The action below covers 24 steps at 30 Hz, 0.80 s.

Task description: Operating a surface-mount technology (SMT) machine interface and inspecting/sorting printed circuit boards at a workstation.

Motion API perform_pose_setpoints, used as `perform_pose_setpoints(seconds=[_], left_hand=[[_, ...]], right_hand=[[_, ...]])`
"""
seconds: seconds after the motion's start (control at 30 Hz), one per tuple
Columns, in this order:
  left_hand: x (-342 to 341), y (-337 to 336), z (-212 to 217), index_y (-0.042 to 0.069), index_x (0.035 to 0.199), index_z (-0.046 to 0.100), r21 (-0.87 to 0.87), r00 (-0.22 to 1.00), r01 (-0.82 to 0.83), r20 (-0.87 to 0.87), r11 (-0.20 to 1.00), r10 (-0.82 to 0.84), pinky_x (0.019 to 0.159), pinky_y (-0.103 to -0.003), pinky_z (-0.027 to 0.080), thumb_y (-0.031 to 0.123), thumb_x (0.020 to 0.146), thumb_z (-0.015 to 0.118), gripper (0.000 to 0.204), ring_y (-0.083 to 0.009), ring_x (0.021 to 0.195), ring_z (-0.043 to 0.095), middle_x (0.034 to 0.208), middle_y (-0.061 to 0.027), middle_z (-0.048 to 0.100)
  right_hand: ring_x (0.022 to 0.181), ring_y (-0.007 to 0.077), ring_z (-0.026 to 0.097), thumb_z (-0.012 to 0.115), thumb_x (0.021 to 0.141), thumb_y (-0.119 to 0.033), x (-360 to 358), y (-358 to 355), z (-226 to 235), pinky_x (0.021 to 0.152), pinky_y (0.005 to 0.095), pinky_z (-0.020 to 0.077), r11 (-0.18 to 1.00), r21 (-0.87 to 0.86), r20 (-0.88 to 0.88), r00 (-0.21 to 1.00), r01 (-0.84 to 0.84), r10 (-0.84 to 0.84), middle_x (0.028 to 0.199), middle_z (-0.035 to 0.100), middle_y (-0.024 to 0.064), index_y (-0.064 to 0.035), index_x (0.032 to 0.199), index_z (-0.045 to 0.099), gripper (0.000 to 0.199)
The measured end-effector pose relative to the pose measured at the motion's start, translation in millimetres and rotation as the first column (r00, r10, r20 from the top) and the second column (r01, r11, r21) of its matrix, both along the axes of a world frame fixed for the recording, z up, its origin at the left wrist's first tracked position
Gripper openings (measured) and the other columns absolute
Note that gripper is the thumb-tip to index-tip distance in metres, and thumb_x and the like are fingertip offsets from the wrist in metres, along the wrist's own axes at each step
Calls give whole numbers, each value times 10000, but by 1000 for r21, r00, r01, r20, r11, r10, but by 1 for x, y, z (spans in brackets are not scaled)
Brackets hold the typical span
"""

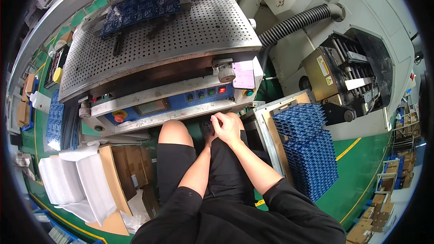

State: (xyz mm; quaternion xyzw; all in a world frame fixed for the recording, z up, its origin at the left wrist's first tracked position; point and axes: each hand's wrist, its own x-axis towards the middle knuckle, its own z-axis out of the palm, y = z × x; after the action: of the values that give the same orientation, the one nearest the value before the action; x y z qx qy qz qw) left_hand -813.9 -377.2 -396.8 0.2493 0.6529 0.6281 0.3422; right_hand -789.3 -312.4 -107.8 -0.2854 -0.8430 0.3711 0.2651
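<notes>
Below the machine's blue control panel point(172, 104), the right hand point(227, 126) lies curled over the largely hidden left hand point(209, 139), grip unclear.

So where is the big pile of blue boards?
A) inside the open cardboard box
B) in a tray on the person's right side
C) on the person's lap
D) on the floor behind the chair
B: the stack of blue boards sits in a metal tray to the person's right, beside the right hand.

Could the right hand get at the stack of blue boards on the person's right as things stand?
Probably yes. The right hand rests at the knees with the left hand, and the stack of blue boards stands uncovered beside it with nothing between.
</notes>
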Motion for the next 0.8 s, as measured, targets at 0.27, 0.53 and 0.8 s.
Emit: perform_pose_setpoints(seconds=[0.27,0.53,0.8], left_hand=[[4,-8,-86,104,1391,494,329,999,-15,-39,944,30,1036,-326,402,511,957,493,595,-242,1289,505,1351,-147,555],[-2,6,57,86,1469,398,-242,925,330,275,912,-262,1108,-310,332,565,963,456,699,-205,1389,390,1475,-144,439],[-13,-4,-33,97,1398,497,-176,973,42,230,983,-1,1079,-327,370,578,938,488,666,-220,1338,464,1410,-135,517]], right_hand=[[654,333,637,622,907,-229,-9,-12,11,604,406,495,999,0,37,998,-51,51,692,636,146,-63,811,660,195],[644,329,635,622,907,-230,15,10,-8,599,406,495,999,7,46,998,34,-34,690,635,145,-63,812,660,196],[667,331,646,620,909,-232,-11,-17,7,612,406,501,998,-17,23,998,-60,61,702,642,146,-66,817,664,195]])
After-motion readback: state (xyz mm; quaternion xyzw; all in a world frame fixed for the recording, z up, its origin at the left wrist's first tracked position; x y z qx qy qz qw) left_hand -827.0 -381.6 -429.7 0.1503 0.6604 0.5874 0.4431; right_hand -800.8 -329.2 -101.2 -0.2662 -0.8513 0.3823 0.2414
